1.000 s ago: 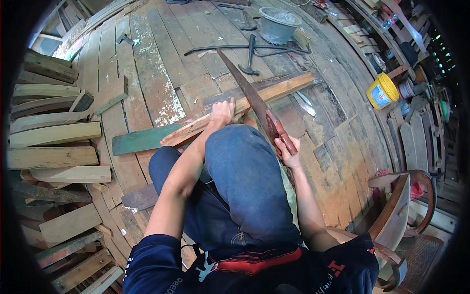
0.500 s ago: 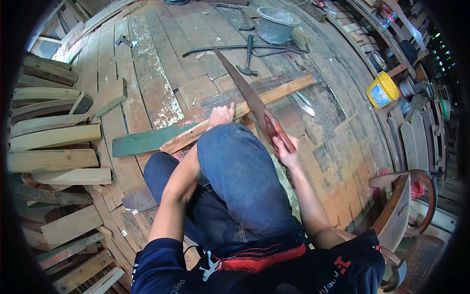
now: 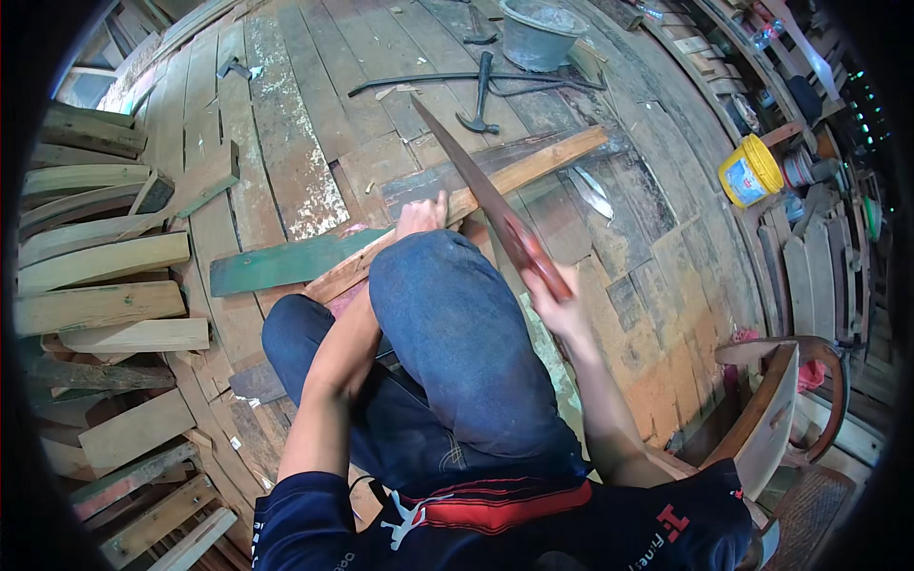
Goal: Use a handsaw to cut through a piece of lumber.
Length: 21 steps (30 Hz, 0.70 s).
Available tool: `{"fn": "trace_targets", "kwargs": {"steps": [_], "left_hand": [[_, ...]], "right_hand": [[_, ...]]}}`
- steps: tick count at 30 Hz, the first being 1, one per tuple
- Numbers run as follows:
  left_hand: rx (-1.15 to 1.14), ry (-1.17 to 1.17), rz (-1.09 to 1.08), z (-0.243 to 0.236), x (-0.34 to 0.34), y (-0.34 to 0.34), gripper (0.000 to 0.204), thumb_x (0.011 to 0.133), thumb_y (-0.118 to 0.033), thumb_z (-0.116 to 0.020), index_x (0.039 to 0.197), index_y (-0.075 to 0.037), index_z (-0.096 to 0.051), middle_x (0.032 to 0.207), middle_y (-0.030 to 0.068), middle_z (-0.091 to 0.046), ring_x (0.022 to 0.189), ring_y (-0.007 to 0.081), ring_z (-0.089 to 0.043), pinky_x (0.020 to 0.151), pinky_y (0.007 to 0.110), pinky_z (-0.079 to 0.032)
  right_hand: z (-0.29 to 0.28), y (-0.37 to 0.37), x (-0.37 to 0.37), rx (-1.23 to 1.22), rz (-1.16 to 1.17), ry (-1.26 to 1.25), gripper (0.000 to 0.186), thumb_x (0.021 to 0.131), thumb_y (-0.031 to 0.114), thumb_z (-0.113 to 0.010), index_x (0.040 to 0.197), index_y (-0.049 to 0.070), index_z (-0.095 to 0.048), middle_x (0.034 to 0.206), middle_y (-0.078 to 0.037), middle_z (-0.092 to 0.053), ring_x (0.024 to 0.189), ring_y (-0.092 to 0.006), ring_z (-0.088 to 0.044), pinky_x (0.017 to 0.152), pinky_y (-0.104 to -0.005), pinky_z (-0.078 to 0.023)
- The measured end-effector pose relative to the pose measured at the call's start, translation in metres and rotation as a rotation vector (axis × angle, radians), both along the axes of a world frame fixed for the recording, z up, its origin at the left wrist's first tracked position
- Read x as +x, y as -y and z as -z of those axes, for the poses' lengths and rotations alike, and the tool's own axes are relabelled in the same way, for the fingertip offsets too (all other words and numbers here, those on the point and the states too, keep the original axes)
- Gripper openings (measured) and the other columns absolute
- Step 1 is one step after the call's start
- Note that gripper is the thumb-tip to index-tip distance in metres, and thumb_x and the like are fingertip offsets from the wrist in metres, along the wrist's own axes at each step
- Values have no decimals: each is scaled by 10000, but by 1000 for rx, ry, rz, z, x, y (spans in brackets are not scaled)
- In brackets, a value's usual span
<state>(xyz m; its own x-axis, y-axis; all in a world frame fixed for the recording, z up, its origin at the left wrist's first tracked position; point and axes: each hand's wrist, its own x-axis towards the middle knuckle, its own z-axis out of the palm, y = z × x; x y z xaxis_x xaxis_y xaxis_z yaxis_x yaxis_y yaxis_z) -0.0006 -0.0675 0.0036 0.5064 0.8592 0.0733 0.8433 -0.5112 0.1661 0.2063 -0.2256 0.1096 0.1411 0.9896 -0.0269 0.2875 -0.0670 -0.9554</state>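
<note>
My right hand (image 3: 550, 300) is wrapped round the red-brown wooden handle of a handsaw (image 3: 476, 181); hand and handle are slightly smeared by motion. The long dark blade points away to the upper left and crosses a narrow wooden strip (image 3: 547, 164). Just left of the blade, my left hand (image 3: 422, 216) grips that strip, its fingers over the top. My bent knee (image 3: 443, 295) lies against the strip's near side and hides part of it. Whether the teeth sit in a cut cannot be seen. Beneath the strip lie a green board (image 3: 286, 262) and a dark board (image 3: 419, 188).
Beyond the blade lie a claw hammer (image 3: 481, 100) and a long dark bar (image 3: 419, 84), near a grey bucket (image 3: 538, 38). Stacked timber (image 3: 105, 309) lines the left. At right stand a yellow bucket (image 3: 750, 173) and a curved wooden chair (image 3: 762, 409). A pale blade-like piece (image 3: 592, 195) lies nearby.
The saw and my right hand have drawn slightly back toward me across the strip. My left hand keeps its grip on the strip. The whole view has shifted a little.
</note>
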Motion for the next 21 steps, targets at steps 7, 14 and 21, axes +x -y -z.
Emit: {"fn": "trace_targets", "kwargs": {"steps": [7, 14, 21], "left_hand": [[110, 15, -57, 1, -4, 12, 752, 789, -468, -663, 1352, -23, -440, 906, 121, -597, 846, 276, -588, 741, 386, -423], [-60, 32, 57, -2, 3, 11, 768, 802, -484, -659, 1372, -34, -408, 936, 183, -598, 911, 332, -583, 804, 413, -432], [-153, 53, -51, -8, 11, 5, 748, 783, -457, -684, 1352, -52, -415, 1025, 212, -611, 936, 367, -593, 826, 444, -450]], "right_hand": [[-35, -39, 2, -100, -129, 103, 168, 829, 112, -614, 742, -13, -544, 558, -82, -458, 553, -116, -463, 517, -312, -376], [-58, -13, 7, -181, -84, 25, 120, 853, 100, -593, 804, -8, -578, 586, -15, -480, 581, -98, -449, 535, -291, -380], [-18, -67, -10, -82, -30, 24, 121, 855, 118, -579, 777, 27, -596, 539, 37, -461, 423, -54, -429, 392, -250, -312]]}}
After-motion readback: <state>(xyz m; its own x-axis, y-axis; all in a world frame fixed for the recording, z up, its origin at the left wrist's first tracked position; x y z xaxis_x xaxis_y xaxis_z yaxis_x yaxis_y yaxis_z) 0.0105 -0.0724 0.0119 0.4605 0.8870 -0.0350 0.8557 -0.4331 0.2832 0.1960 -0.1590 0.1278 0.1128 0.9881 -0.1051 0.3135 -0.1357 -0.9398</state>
